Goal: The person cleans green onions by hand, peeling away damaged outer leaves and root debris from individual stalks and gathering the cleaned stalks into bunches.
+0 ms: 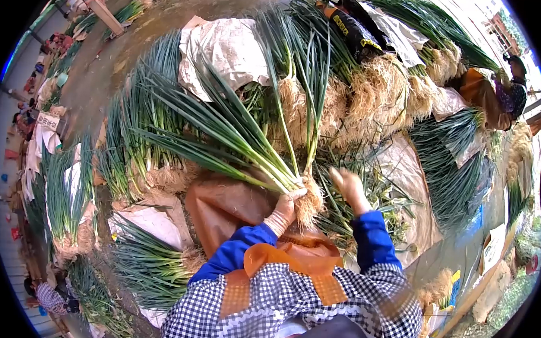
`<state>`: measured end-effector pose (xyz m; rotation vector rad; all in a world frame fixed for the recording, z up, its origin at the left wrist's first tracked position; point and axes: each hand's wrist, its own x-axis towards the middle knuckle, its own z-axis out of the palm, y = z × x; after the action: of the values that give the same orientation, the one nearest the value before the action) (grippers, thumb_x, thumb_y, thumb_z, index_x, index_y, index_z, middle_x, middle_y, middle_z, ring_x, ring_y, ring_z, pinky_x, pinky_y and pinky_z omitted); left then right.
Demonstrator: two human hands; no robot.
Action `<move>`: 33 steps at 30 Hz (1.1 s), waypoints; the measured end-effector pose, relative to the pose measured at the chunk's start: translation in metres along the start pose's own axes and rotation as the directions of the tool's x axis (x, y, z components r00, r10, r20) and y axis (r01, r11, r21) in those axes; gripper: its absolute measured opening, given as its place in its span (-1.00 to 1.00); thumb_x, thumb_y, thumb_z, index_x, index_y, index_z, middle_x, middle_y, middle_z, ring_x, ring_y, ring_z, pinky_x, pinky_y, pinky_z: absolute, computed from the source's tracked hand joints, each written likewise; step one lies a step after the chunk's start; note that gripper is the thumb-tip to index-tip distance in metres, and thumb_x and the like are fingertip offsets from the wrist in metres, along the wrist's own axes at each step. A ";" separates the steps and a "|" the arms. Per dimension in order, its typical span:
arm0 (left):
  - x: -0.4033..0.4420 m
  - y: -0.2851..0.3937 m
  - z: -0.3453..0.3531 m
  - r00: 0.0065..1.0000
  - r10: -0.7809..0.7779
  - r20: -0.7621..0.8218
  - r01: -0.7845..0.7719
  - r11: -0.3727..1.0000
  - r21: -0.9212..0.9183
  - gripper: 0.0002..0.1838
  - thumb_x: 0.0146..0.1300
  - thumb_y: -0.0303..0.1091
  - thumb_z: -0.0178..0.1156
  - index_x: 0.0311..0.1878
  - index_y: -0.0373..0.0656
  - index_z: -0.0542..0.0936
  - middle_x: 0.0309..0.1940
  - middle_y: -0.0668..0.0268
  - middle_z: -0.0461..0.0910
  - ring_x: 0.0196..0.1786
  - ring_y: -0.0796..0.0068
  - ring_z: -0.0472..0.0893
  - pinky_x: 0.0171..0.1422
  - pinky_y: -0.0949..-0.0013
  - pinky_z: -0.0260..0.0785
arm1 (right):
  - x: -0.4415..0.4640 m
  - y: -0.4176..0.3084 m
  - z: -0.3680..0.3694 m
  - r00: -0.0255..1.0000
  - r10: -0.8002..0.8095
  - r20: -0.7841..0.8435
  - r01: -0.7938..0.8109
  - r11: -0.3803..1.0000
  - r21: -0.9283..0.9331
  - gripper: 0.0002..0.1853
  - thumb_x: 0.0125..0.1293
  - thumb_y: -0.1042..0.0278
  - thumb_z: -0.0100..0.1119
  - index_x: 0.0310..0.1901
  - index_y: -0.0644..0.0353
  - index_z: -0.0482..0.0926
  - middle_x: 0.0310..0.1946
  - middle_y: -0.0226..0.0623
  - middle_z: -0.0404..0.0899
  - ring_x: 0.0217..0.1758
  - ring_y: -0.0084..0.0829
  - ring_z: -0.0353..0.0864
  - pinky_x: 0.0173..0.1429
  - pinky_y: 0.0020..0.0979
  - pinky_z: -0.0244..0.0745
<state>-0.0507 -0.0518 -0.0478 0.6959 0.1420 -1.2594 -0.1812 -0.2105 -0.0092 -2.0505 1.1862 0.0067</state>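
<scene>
My left hand (pixel 286 207) is closed around the white lower ends of a bunch of green onions (pixel 256 153). Their long green leaves fan up and to the left, and the pale shaggy roots (pixel 309 206) hang beside my fingers. A few more stalks (pixel 313 125) stand upright just behind the roots, their bases meeting the bunch. To the right of the roots, apart from them, my right hand (pixel 349 186) is raised over loose leaf trimmings (pixel 374 204). It is blurred, so its fingers are hard to make out. A brown apron (pixel 223 209) covers my lap.
Piled green onions (pixel 142 127) lie left, with another bundle (pixel 151 263) at lower left. Rooty bundles (pixel 376 95) line the back beside a white sack (pixel 227 52) and black bag (pixel 352 27). More onions (pixel 452 159) lie right. Another person (pixel 512 89) is at far right.
</scene>
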 end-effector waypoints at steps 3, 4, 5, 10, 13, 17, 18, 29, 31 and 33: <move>0.002 -0.008 -0.010 0.998 -0.052 -0.017 0.053 0.999 0.004 -0.75 0.10 -0.62 0.06 -0.13 -0.17 0.46 -0.22 0.26 0.52 -0.15 0.29 0.56 0.04 0.20 0.46 | 0.034 -0.063 -0.005 0.970 -0.167 -0.176 0.229 0.872 0.432 -0.55 0.26 0.00 0.10 -0.02 0.24 0.50 -0.23 -0.13 0.61 -0.26 -0.31 0.60 -0.15 -0.40 0.50; 0.003 -0.010 -0.010 0.999 -0.042 -0.016 0.042 0.999 0.008 -0.75 0.10 -0.62 0.06 -0.13 -0.17 0.46 -0.22 0.26 0.52 -0.15 0.29 0.56 0.04 0.20 0.46 | 0.063 -0.056 0.021 0.907 -0.275 -0.319 0.406 0.775 0.484 -0.63 0.30 0.03 0.06 -0.14 0.21 0.54 -0.30 -0.17 0.61 -0.36 -0.34 0.59 -0.24 -0.36 0.50; 0.005 -0.010 -0.013 1.000 -0.026 -0.016 0.025 0.999 -0.026 -0.75 0.09 -0.62 0.06 -0.14 -0.17 0.46 -0.23 0.25 0.53 -0.15 0.28 0.56 0.04 0.20 0.46 | 0.065 -0.065 0.024 0.918 -0.222 -0.329 0.319 0.906 0.279 -0.68 0.31 0.06 0.05 -0.23 0.20 0.54 -0.35 -0.19 0.61 -0.38 -0.36 0.57 -0.27 -0.37 0.48; -0.005 0.013 0.010 0.983 -0.177 -0.041 0.168 0.971 -0.171 -0.71 0.14 -0.55 0.01 -0.03 -0.21 0.46 -0.17 0.20 0.54 -0.11 0.26 0.57 0.06 0.21 0.45 | 0.001 -0.059 0.051 0.951 -0.297 -0.079 0.296 0.814 0.501 -0.72 0.34 0.17 0.02 -0.27 0.23 0.56 -0.53 -0.35 0.51 -0.48 -0.54 0.38 -0.35 -0.47 0.38; -0.010 0.018 0.017 0.998 -0.065 0.005 0.065 0.985 -0.160 -0.68 0.13 -0.56 0.01 -0.01 -0.22 0.46 -0.16 0.22 0.54 -0.09 0.30 0.56 0.07 0.21 0.45 | -0.055 -0.015 0.003 0.933 -0.190 0.305 -0.084 0.711 0.699 -0.70 0.35 0.14 0.01 -0.24 0.26 0.53 -0.44 -0.57 0.50 -0.42 -0.66 0.38 -0.33 -0.54 0.34; -0.009 0.031 0.012 0.997 -0.071 0.033 0.074 0.990 -0.117 -0.68 0.09 -0.54 0.05 -0.03 -0.23 0.47 -0.19 0.22 0.56 -0.17 0.28 0.59 0.00 0.21 0.50 | -0.051 0.099 -0.011 0.946 0.192 0.262 -0.011 0.824 -0.566 -0.61 0.29 -0.01 0.01 -0.13 0.16 0.58 -0.31 -0.19 0.64 -0.24 -0.25 0.62 -0.13 -0.33 0.49; -0.019 0.039 0.026 0.994 -0.099 0.048 0.103 0.989 -0.105 -0.65 0.09 -0.55 0.04 0.01 -0.26 0.47 -0.18 0.22 0.56 -0.18 0.30 0.60 -0.01 0.23 0.50 | -0.045 0.114 -0.011 0.912 0.252 0.324 0.084 0.659 -0.748 -0.59 0.32 0.00 -0.03 -0.11 0.20 0.56 -0.27 -0.11 0.62 -0.21 -0.15 0.61 -0.09 -0.30 0.50; -0.015 0.040 0.012 0.998 -0.040 0.041 0.043 0.996 -0.076 -0.61 0.09 -0.51 0.08 0.04 -0.30 0.43 -0.18 0.17 0.57 -0.17 0.28 0.60 0.00 0.24 0.51 | 0.062 -0.093 0.047 0.951 -0.170 -0.258 0.301 0.698 0.650 -0.71 0.32 0.10 0.05 -0.33 0.17 0.57 -0.62 -0.42 0.47 -0.60 -0.48 0.36 -0.43 -0.46 0.32; -0.014 0.039 0.011 0.998 -0.052 0.048 0.056 0.995 -0.088 -0.62 0.07 -0.51 0.09 0.02 -0.31 0.44 -0.19 0.17 0.57 -0.17 0.28 0.60 0.00 0.24 0.50 | 0.059 -0.088 0.060 0.860 -0.106 -0.500 0.379 0.789 0.485 -0.70 0.27 0.09 0.11 -0.44 0.17 0.54 -0.62 -0.16 0.45 -0.58 -0.24 0.43 -0.42 -0.34 0.35; -0.011 0.037 0.010 0.996 -0.064 0.055 0.070 0.993 -0.100 -0.64 0.06 -0.51 0.10 -0.01 -0.31 0.46 -0.20 0.16 0.57 -0.17 0.27 0.59 0.01 0.24 0.49 | 0.042 -0.094 0.040 0.755 -0.299 -0.584 0.389 0.921 0.031 -0.67 0.26 0.12 0.11 -0.56 0.15 0.48 -0.66 -0.20 0.45 -0.61 -0.23 0.46 -0.47 -0.30 0.36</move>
<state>-0.0240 -0.0431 -0.0202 0.5742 0.1869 -1.3239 -0.0733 -0.1900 0.0042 -2.1676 1.0700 -0.9163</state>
